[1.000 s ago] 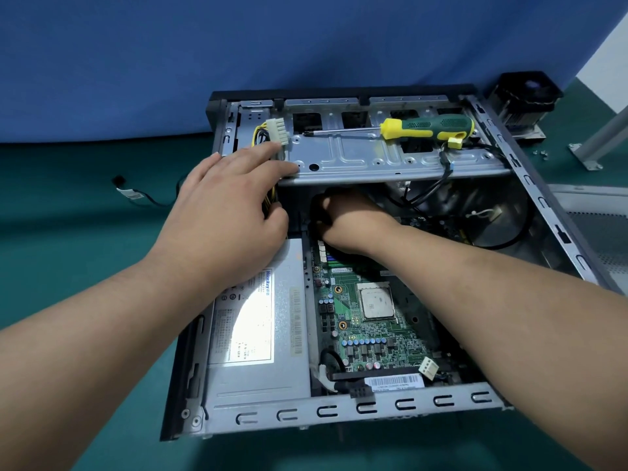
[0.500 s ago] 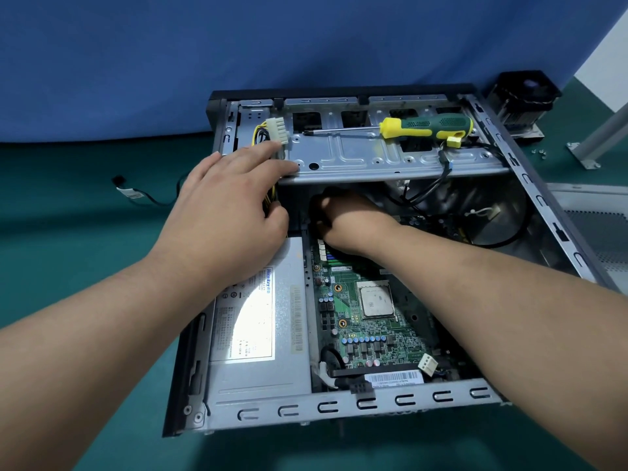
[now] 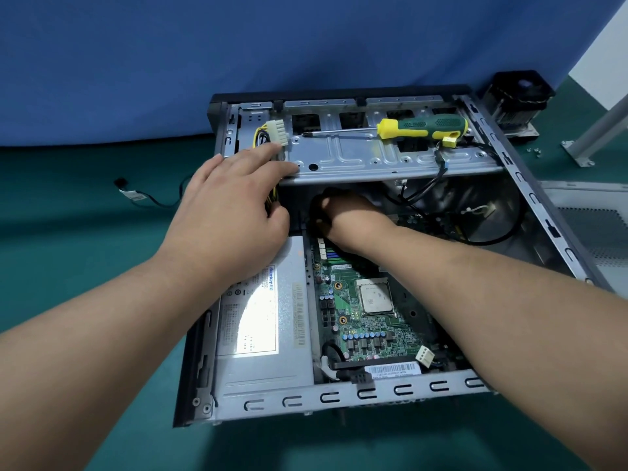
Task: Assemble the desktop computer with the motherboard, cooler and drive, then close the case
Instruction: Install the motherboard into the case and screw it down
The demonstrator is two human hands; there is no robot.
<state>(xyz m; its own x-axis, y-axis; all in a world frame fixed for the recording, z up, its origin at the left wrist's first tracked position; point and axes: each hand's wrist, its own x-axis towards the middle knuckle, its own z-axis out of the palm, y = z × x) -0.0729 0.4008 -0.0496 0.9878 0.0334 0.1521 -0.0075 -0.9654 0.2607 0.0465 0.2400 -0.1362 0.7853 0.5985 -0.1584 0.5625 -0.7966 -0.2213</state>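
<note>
The open desktop case (image 3: 373, 390) lies on a green table. Inside it are the green motherboard (image 3: 367, 331) with its bare CPU (image 3: 375, 297), and a grey power supply (image 3: 258, 334) to their left. My left hand (image 3: 234, 205) rests with straight fingers on the metal drive bracket (image 3: 373, 158), its thumb beside yellow wires leading to a white connector (image 3: 277, 132). My right hand (image 3: 350, 215) reaches under the bracket at the motherboard's far end. Its fingers curl down into shadow by a black cable. The black cooler (image 3: 516, 96) stands outside the case, far right.
A green-and-yellow screwdriver (image 3: 424, 128) lies on the bracket. The case's side panel (image 3: 591, 226) lies to the right. Small screws (image 3: 535, 150) and a metal leg (image 3: 598, 130) are at far right. A loose black cable (image 3: 136, 195) lies left of the case.
</note>
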